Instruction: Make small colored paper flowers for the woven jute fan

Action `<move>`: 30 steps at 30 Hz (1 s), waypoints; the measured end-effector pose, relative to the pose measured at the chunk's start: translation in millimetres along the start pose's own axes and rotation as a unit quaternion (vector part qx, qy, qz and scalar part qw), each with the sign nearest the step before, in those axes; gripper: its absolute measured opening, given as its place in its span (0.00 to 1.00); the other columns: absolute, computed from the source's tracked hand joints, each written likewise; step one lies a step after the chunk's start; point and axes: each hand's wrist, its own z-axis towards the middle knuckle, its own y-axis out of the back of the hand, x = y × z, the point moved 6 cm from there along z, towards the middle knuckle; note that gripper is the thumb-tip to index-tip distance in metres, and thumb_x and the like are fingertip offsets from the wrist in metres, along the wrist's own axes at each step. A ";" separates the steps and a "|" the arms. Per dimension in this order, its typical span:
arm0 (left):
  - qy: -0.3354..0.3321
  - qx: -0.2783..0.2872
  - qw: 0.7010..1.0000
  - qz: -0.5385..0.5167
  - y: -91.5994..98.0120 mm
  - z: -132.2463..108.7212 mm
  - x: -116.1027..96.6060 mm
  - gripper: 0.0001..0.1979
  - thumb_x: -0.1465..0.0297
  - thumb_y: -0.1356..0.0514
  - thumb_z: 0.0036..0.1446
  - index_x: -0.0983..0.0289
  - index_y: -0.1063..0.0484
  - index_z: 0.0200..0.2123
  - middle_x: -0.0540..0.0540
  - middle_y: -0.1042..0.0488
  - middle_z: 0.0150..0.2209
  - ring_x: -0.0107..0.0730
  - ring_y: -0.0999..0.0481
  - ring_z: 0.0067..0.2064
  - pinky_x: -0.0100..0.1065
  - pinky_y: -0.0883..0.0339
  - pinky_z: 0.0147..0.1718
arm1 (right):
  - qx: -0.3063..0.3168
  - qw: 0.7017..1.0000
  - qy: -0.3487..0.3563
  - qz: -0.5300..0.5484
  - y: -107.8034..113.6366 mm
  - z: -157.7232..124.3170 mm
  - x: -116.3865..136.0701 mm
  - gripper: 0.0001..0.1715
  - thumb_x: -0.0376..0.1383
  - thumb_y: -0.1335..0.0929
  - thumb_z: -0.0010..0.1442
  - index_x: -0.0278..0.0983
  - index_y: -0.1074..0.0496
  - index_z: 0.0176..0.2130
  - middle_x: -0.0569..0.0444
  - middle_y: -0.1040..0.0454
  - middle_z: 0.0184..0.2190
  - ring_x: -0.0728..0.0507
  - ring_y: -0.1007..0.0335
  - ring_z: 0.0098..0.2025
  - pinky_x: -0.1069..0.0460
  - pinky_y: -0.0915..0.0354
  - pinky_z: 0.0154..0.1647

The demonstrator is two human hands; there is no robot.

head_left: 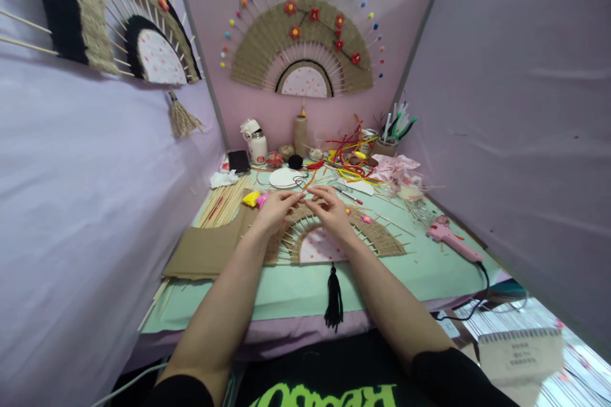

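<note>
Both my hands meet above a woven fan [386,236] of brown twine and thin sticks, which lies flat on the table. My left hand [280,208] has its thumb and fingers pressed together. Fingertip to fingertip with it, my right hand [330,208] is pinched too. Whatever sits between the fingertips is too small to make out. Beneath the hands shows the fan's white, pink-dotted centre [319,246], and a black tassel [334,300] hangs from its lower edge. Small clay flowers [366,219] decorate the band by my right hand. Yellow clay [251,198] lies beside my left hand.
Cardboard [198,253] and a bundle of thin sticks [229,200] lie at left. A pink glue gun [453,238] rests at right, its cord over the edge. Behind are a white bottle [258,145], coloured pipe cleaners [351,156] and a tool pot [386,147]. Finished fans [258,51] hang on the walls.
</note>
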 end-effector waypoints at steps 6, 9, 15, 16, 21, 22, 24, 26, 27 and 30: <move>-0.019 -0.062 0.993 -0.094 11.2 0.7 -11.5 0.11 0.72 0.35 0.46 0.68 0.23 0.36 0.57 0.21 0.34 0.25 0.26 0.33 0.29 0.34 0.36 | -0.110 0.994 -0.017 -0.015 28.0 6.6 -9.1 0.12 0.41 0.32 0.54 0.38 0.24 0.37 0.51 0.29 0.39 0.46 0.32 0.39 0.50 0.34 0.39; -0.034 -0.064 0.992 -0.102 7.7 -2.5 -16.1 0.12 0.73 0.32 0.40 0.67 0.23 0.33 0.56 0.21 0.32 0.27 0.25 0.33 0.31 0.33 0.38 | -0.124 0.992 -0.024 -0.015 31.8 7.7 -14.2 0.11 0.41 0.32 0.54 0.38 0.24 0.35 0.51 0.28 0.38 0.46 0.32 0.38 0.50 0.34 0.38; -0.092 -0.101 0.991 0.009 12.4 -4.6 -22.3 0.11 0.67 0.30 0.38 0.66 0.26 0.22 0.49 0.28 0.19 0.21 0.34 0.23 0.26 0.41 0.25 | -0.117 0.992 -0.008 -0.043 26.7 5.2 -3.6 0.09 0.39 0.33 0.54 0.37 0.25 0.33 0.51 0.29 0.37 0.45 0.32 0.41 0.51 0.34 0.38; -0.094 -0.107 0.990 0.006 13.8 -3.9 -21.7 0.12 0.64 0.30 0.40 0.66 0.27 0.21 0.49 0.29 0.18 0.21 0.35 0.22 0.26 0.43 0.24 | -0.113 0.992 -0.009 -0.048 25.6 4.6 -1.8 0.09 0.39 0.33 0.54 0.37 0.25 0.32 0.50 0.29 0.37 0.45 0.32 0.40 0.51 0.35 0.37; -0.050 -0.091 0.990 -0.100 13.1 -0.7 -15.6 0.16 0.60 0.31 0.43 0.68 0.26 0.25 0.51 0.27 0.21 0.20 0.34 0.21 0.26 0.42 0.24 | -0.098 0.993 -0.018 -0.064 20.9 1.8 1.6 0.10 0.39 0.34 0.54 0.38 0.25 0.33 0.50 0.30 0.39 0.46 0.32 0.38 0.53 0.35 0.33; -0.041 -0.083 0.989 -0.117 11.7 -0.7 -15.2 0.15 0.62 0.31 0.43 0.69 0.25 0.28 0.52 0.26 0.22 0.20 0.32 0.23 0.26 0.41 0.26 | -0.097 0.993 -0.017 -0.067 20.3 1.3 2.0 0.09 0.39 0.34 0.54 0.38 0.24 0.33 0.50 0.30 0.39 0.46 0.32 0.38 0.53 0.35 0.33; -0.037 -0.067 0.988 -0.136 9.3 -1.2 -15.9 0.15 0.67 0.30 0.42 0.69 0.25 0.33 0.54 0.23 0.26 0.22 0.28 0.27 0.27 0.37 0.30 | -0.095 0.993 -0.012 -0.071 19.1 0.8 2.6 0.09 0.38 0.34 0.55 0.38 0.24 0.33 0.50 0.30 0.39 0.46 0.32 0.37 0.53 0.35 0.32; -0.052 -0.056 0.988 -0.134 8.0 -1.6 -17.7 0.18 0.72 0.29 0.39 0.68 0.26 0.36 0.54 0.22 0.29 0.24 0.26 0.30 0.28 0.35 0.34 | -0.091 0.993 -0.007 -0.072 17.7 0.6 3.3 0.09 0.38 0.34 0.55 0.38 0.24 0.33 0.50 0.30 0.38 0.47 0.32 0.36 0.53 0.35 0.31; -0.062 -0.054 0.988 -0.129 8.0 -1.7 -18.5 0.19 0.73 0.29 0.38 0.67 0.26 0.37 0.53 0.22 0.29 0.25 0.25 0.31 0.28 0.35 0.35 | -0.088 0.993 -0.004 -0.072 17.1 0.6 3.7 0.09 0.38 0.34 0.55 0.38 0.24 0.33 0.50 0.30 0.38 0.47 0.32 0.36 0.53 0.35 0.31; -0.074 -0.062 0.988 -0.122 9.3 -1.8 -18.1 0.18 0.75 0.29 0.39 0.67 0.26 0.37 0.51 0.23 0.26 0.23 0.26 0.29 0.26 0.36 0.34 | -0.085 0.994 0.005 -0.067 15.6 0.5 4.9 0.08 0.38 0.34 0.55 0.38 0.25 0.33 0.51 0.30 0.36 0.47 0.32 0.34 0.53 0.35 0.31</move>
